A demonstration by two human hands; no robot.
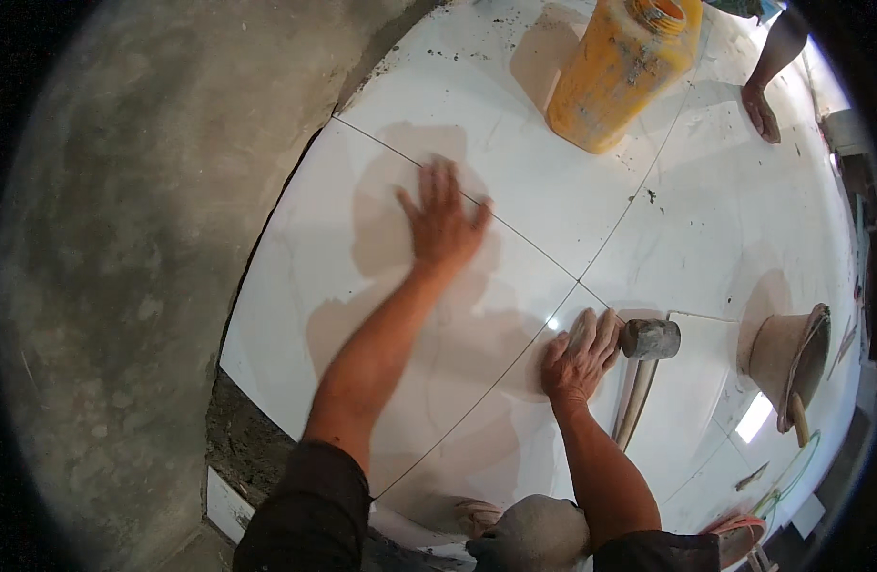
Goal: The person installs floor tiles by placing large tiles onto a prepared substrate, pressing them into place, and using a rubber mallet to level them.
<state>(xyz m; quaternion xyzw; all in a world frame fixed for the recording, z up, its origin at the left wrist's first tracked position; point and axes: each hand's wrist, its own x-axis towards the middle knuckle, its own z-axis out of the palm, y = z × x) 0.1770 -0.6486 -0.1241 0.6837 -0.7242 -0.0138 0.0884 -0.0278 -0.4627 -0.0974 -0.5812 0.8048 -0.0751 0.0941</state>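
My left hand (442, 221) reaches forward over a large white floor tile (362, 315), fingers spread, its fingertips at the joint with the tile beyond. It is slightly blurred and holds nothing. My right hand (581, 357) lies flat on the white tiles near where several joints meet, its fingers stretched out and pale with dust. Just right of those fingers is a mallet (650, 339) with a dark, worn head and a wooden handle (637, 405) pointing back toward me. The right hand does not grip it.
A bare concrete wall (143, 238) runs along the left, with dark mortar (248, 429) exposed beside the tiles. A dirty yellow jerrycan (620, 81) stands ahead. To the right is a bucket (786, 355) with a handle sticking out. Another person's bare foot (761, 112) is at the far right.
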